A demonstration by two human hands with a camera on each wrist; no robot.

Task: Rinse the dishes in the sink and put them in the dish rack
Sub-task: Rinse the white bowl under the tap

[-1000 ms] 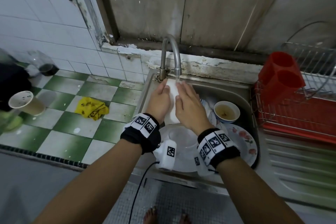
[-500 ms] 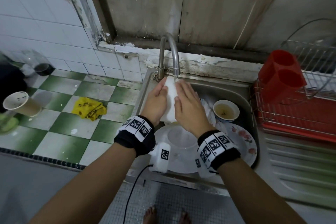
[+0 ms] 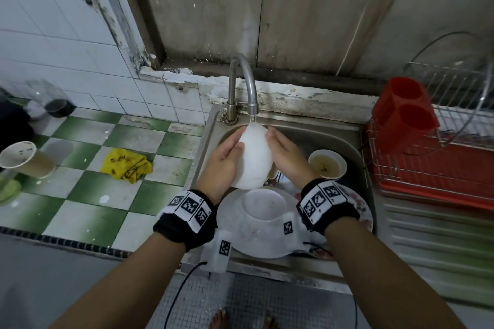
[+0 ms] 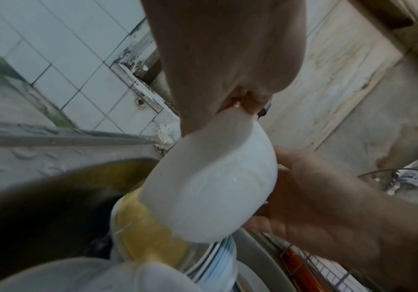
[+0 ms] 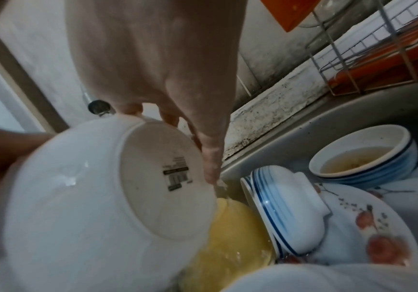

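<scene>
A white bowl [image 3: 254, 157] is tilted on its side under the running faucet [image 3: 243, 80], over the steel sink [image 3: 334, 136]. My left hand [image 3: 224, 157] grips its left side, thumb on the outer wall. My right hand [image 3: 287, 153] cups the right side, fingers on the base. In the left wrist view the bowl [image 4: 210, 187] sits between the left palm [image 4: 228, 59] and the right hand [image 4: 328, 207]. The right wrist view shows the bowl's labelled base [image 5: 90, 197] under the right hand's fingers [image 5: 210, 162]. The red wire dish rack [image 3: 441, 163] stands right of the sink.
In the sink lie a small bowl of yellowish liquid [image 3: 327, 164], a blue-striped bowl [image 5: 288, 207], a floral plate [image 5: 368, 227], and a white plate [image 3: 235, 232] carrying an upturned bowl. A red cutlery holder [image 3: 403, 112] is in the rack. A yellow rag [image 3: 125, 165] and paper cup [image 3: 24, 159] sit on the tiled counter.
The bowl has been turned between my hands under the stream, so more of its side shows now. Both hands have spread slightly apart around it.
</scene>
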